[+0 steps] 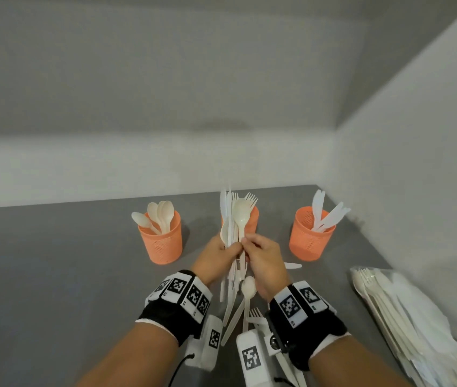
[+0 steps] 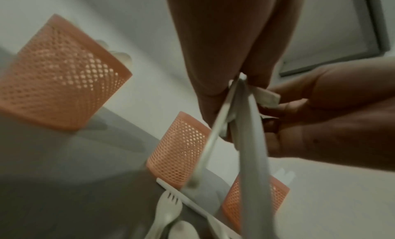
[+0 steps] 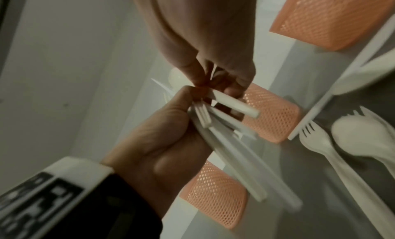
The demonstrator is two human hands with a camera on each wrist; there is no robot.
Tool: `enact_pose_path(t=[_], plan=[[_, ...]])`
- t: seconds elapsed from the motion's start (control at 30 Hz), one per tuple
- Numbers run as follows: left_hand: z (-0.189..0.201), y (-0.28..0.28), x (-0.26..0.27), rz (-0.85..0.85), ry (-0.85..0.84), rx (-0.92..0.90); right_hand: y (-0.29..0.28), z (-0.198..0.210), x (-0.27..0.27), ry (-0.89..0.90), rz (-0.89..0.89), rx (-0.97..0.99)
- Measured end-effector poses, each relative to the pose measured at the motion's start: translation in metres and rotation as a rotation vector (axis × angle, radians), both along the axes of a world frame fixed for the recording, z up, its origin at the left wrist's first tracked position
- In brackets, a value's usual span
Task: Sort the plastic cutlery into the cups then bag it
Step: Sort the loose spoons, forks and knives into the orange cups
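Grey worktop, three orange mesh cups along the back. Left hand has its grip wrapped round a mixed cutlery bundle in front of the middle cup; right hand pinches one handle out of it.

Three cups stand in a row on the table: left cup holding spoons, middle cup behind the raised cutlery bundle, apparently holding forks, right cup holding knives. Bag lies far right; loose cutlery lies nearest.
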State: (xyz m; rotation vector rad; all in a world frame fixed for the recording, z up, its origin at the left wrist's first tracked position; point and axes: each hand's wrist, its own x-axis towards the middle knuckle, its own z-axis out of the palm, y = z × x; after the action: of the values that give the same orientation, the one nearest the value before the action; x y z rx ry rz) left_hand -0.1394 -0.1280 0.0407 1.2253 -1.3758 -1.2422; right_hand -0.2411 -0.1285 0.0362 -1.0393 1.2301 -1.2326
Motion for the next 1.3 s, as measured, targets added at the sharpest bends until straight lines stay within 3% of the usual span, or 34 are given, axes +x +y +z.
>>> enact_pose_path(t=[0.1,0.23,0.3,0.53,0.67,0.77,0.87,1.13,1.3], plan=[[0.004,-0.002,-0.001,0.066,0.195,0.083,-0.005,0.005,-0.01,0.06,-0.024,-0.066],[0.012,-0.003,-0.004,0.038,0.41,0.132,-0.008,0.01,-0.017,0.383,0.087,-0.231],[0.015,-0.003,-0.006,0.028,0.547,0.142,-0.006,0.013,-0.016,0.446,0.131,-0.284],[0.026,-0.012,0.001,0.085,0.797,0.203,0.002,0.018,-0.027,0.295,-0.008,-0.328],[0.033,-0.012,0.005,0.131,0.945,0.219,0.016,0.012,-0.033,0.271,0.296,-0.128],[0.036,-0.011,0.004,0.132,0.966,0.267,0.018,0.01,-0.028,0.234,0.408,-0.094],[0.038,-0.011,0.004,0.158,0.99,0.306,0.017,0.008,-0.031,0.107,0.334,-0.057],[0.038,-0.012,0.011,0.21,1.047,0.274,0.016,0.0,-0.053,0.092,0.265,-0.022],[0.034,-0.013,0.003,0.195,0.947,0.264,0.014,-0.001,-0.042,0.418,0.362,-0.08]])
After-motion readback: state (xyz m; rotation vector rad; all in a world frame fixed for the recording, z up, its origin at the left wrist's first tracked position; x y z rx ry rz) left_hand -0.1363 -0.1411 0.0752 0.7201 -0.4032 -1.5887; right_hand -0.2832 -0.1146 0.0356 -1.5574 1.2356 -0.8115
